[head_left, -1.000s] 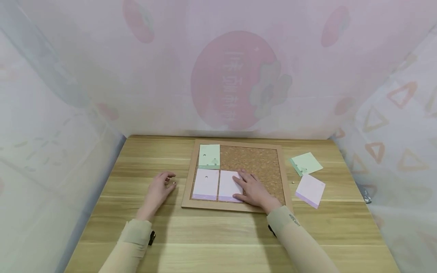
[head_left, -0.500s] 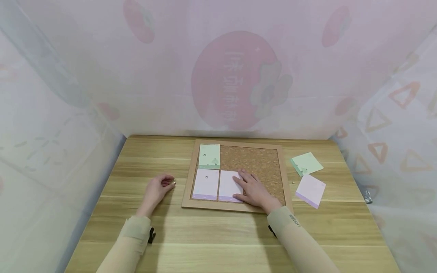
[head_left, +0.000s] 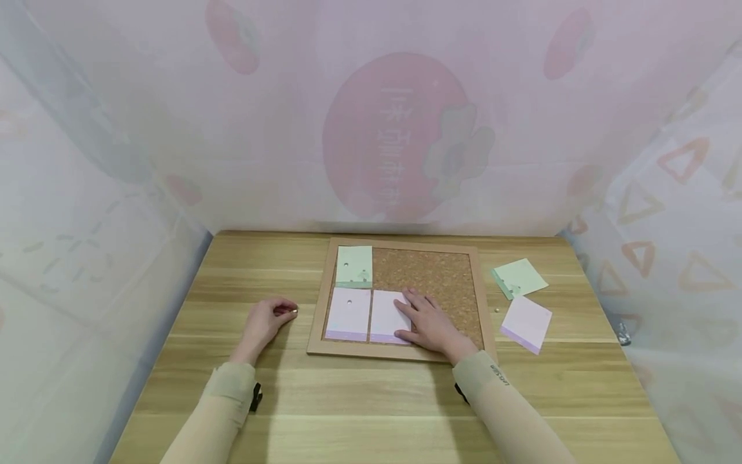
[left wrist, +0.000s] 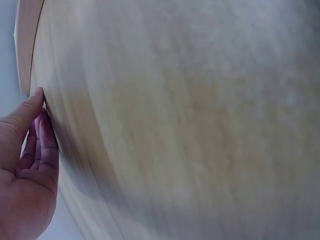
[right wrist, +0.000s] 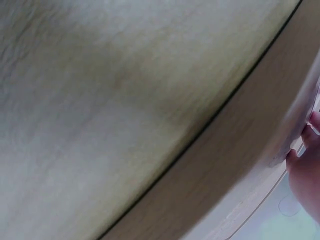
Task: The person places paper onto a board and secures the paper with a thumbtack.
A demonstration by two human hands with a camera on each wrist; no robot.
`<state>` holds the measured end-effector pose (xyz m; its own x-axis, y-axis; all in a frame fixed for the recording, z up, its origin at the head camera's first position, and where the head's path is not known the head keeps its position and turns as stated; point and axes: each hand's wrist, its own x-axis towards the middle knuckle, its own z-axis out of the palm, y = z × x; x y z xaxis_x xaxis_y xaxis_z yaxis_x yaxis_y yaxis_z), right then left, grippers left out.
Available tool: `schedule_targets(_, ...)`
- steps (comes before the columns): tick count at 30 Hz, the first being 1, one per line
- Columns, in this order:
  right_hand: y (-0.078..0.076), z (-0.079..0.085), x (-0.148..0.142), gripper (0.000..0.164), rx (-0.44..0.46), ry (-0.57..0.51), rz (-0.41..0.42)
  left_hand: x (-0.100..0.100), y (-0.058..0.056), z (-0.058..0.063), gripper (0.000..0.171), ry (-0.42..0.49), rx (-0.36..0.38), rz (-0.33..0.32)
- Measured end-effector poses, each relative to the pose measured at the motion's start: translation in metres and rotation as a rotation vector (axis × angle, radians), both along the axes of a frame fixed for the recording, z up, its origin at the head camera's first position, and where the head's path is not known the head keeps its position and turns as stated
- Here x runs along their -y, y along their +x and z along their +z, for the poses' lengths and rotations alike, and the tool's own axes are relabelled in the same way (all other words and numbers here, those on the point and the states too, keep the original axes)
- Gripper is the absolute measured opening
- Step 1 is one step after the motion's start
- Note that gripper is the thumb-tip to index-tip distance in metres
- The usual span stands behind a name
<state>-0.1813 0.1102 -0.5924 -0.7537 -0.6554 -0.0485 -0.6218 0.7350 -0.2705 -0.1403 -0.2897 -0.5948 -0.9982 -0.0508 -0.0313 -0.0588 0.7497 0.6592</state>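
At the left of the table, my left hand (head_left: pixel 265 325) pinches a small shiny thumbtack (head_left: pixel 295 311) between thumb and fingertips. In the left wrist view the thumb and fingers meet at the tabletop, but the tack itself does not show. My right hand (head_left: pixel 431 322) rests with spread fingers on a purple-edged note (head_left: pixel 387 316) on the framed corkboard (head_left: pixel 440 267), partly covering it. To its left lies another purple-edged note (head_left: pixel 348 319) with a tack in it. Above that is a green-edged note (head_left: pixel 355 261), also tacked.
Right of the board lie a loose green-edged note (head_left: pixel 524 277) and a loose purple-edged note (head_left: pixel 527 325), their edges meeting. A small tack (head_left: pixel 496 310) sits between them and the frame. Patterned curtains (head_left: pixel 406 142) stand behind and beside the wooden table (head_left: pixel 359 412).
My left hand's thumb and fingers have come together on the thumbtack on the table. The right hand has stayed on the purple-edged note.
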Motion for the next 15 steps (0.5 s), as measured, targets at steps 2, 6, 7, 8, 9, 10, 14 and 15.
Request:
schedule_targets(2,-0.0002,0.0001,0.0000,0.075,0.000,-0.001,0.000,0.0002,-0.0003,-0.0008,0.013,-0.004,-0.003,0.003)
schedule_targets(6,-0.0006,0.0002,-0.0003,0.074,-0.006,-0.004,0.000,-0.0001,-0.0011,-0.0005,0.010,-0.007,-0.013,0.005)
schedule_targets(7,-0.0007,0.0001,-0.0005,0.074,-0.009,-0.004,0.001,-0.0003,-0.0014,-0.0001,0.009,-0.009,-0.016,0.005)
schedule_targets(8,-0.0008,-0.0001,-0.0006,0.074,-0.012,0.001,0.001,-0.0004,-0.0016,0.0002,0.009,-0.015,-0.019,0.001)
schedule_targets(9,-0.0008,-0.0003,-0.0007,0.075,-0.013,0.002,0.001,-0.0004,-0.0018,0.0005,0.008,-0.021,-0.021,0.001)
schedule_targets(10,-0.0008,-0.0006,-0.0008,0.075,-0.017,0.003,0.003,-0.0005,-0.0019,0.0006,0.008,-0.031,-0.022,-0.001)
schedule_targets(14,0.0001,-0.0011,-0.0006,0.075,-0.015,0.007,0.008,-0.0001,-0.0017,-0.0008,0.006,-0.056,-0.019,-0.003)
schedule_targets(15,0.0004,-0.0011,-0.0005,0.075,-0.012,0.004,0.009,0.0000,-0.0016,-0.0017,0.006,-0.058,-0.016,0.001)
